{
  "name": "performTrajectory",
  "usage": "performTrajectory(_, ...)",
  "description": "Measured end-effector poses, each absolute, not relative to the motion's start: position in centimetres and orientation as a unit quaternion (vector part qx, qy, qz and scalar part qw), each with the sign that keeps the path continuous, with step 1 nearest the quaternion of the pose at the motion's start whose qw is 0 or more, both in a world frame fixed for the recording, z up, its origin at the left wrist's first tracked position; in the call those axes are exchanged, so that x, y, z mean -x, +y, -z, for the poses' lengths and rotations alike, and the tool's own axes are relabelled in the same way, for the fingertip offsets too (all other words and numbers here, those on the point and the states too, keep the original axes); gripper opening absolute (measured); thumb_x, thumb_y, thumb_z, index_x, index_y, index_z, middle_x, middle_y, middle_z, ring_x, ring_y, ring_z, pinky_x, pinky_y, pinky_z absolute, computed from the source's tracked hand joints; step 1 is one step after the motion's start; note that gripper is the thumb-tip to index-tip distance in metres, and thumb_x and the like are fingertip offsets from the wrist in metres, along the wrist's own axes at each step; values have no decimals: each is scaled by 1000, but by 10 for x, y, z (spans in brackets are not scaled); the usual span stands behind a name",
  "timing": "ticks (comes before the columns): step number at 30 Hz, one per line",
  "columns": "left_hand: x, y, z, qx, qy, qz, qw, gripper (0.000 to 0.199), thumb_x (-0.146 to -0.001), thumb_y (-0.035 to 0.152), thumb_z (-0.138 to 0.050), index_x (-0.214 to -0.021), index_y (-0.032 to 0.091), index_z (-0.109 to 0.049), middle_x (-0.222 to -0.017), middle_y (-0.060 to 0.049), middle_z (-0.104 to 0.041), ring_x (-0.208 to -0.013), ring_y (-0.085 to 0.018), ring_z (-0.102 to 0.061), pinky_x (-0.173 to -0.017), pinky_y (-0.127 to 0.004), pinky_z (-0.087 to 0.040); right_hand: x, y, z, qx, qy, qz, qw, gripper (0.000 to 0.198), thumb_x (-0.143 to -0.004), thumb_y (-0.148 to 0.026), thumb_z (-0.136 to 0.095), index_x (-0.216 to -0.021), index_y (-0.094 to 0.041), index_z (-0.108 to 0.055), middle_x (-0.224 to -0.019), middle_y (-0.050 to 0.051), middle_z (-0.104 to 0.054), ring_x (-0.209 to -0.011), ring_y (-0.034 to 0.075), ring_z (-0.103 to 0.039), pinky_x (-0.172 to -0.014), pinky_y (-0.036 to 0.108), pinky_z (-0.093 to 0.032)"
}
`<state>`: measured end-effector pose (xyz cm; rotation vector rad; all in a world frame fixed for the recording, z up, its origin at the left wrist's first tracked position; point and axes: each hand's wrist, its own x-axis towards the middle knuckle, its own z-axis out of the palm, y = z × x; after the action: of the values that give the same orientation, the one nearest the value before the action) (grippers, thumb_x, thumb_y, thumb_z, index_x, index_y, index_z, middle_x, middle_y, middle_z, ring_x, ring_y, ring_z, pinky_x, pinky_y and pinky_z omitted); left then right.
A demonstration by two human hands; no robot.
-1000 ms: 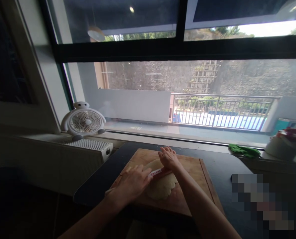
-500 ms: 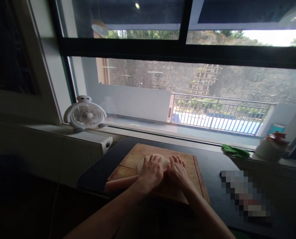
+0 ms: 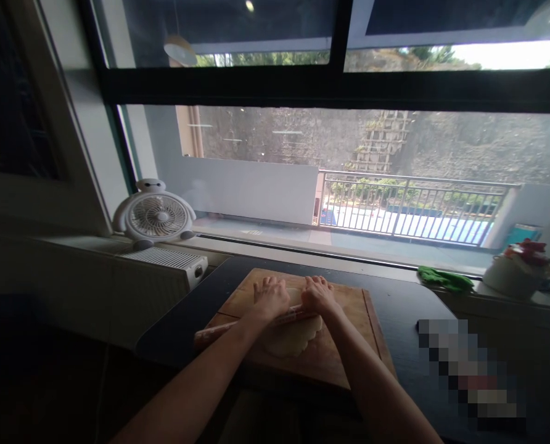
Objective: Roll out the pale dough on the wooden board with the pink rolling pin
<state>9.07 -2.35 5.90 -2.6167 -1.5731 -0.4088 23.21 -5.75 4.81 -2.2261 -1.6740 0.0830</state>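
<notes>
A rolling pin [image 3: 216, 333] lies slantwise across a flattened sheet of dough [image 3: 294, 340] on a wooden board [image 3: 351, 308]. My left hand [image 3: 271, 298] is closed over the middle of the pin, its fingers bent on the far side. Close beside it, my right hand [image 3: 319, 295] is closed over the pin's right part. The pin's left end sticks out past my left forearm, near the board's left edge. Dough shows between my hands and on the near side of the pin; my left arm hides part of it.
The board rests on a dark table [image 3: 398, 308]. A blurred-out object [image 3: 469, 370] lies at the table's right. On the sill are a green cloth [image 3: 445, 279] and a white pot [image 3: 510, 274]. A white fan [image 3: 157, 214] stands left, above a radiator [image 3: 182, 262].
Both hands and the rolling pin have moved forward, away from me, over the dough. More dough now shows on the near side of the pin. The camera view has shifted slightly.
</notes>
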Motion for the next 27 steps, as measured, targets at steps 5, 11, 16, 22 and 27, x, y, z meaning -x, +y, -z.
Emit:
performTrajectory(5, -90, -52, -53, 875, -469, 120, -12, 49, -85, 43, -39, -125, 17, -49, -136, -14, -43, -130, -32, -26, -101, -52, -21, -230, -101, -45, 782, -599, -22, 170, 44, -89, -29, -27, -126, -19, -47, -136, 10, -42, -128, 24, -29, -102, 40, -23)
performTrajectory(11, -85, -87, -44, 882, -445, 154, -27, 48, -88, 30, -26, -133, 23, -40, -139, -6, -41, -134, -25, -20, -105, -50, -18, -225, -159, -38, 782, -599, 7, 168, 46, -91, -29, -21, -126, -16, -47, -140, 11, -37, -133, 24, -20, -105, 42, -17)
performTrajectory(16, -88, -72, -46, 873, -457, 170, -15, 44, -87, 27, -29, -127, 24, -47, -134, -7, -47, -132, -25, -25, -104, -51, -20, -228, -145, -40, 780, -602, 13, 173, 44, -91, -31, -22, -122, -19, -52, -138, 10, -39, -133, 23, -21, -105, 43, -17)
performTrajectory(22, -93, -29, -52, 846, -513, 148, 2, 40, -84, 31, -38, -119, 18, -53, -128, -15, -50, -127, -31, -33, -100, -52, -26, -238, -81, -47, 783, -598, -17, 171, 40, -90, -33, -26, -107, -22, -60, -127, 11, -49, -125, 26, -34, -96, 45, -29)
performTrajectory(27, -94, -31, -53, 849, -512, 130, -4, 46, -83, 40, -40, -122, 17, -51, -131, -16, -47, -128, -33, -29, -101, -54, -22, -242, -74, -47, 778, -602, -36, 174, 41, -89, -33, -27, -114, -23, -57, -129, 10, -48, -124, 25, -35, -96, 44, -30)
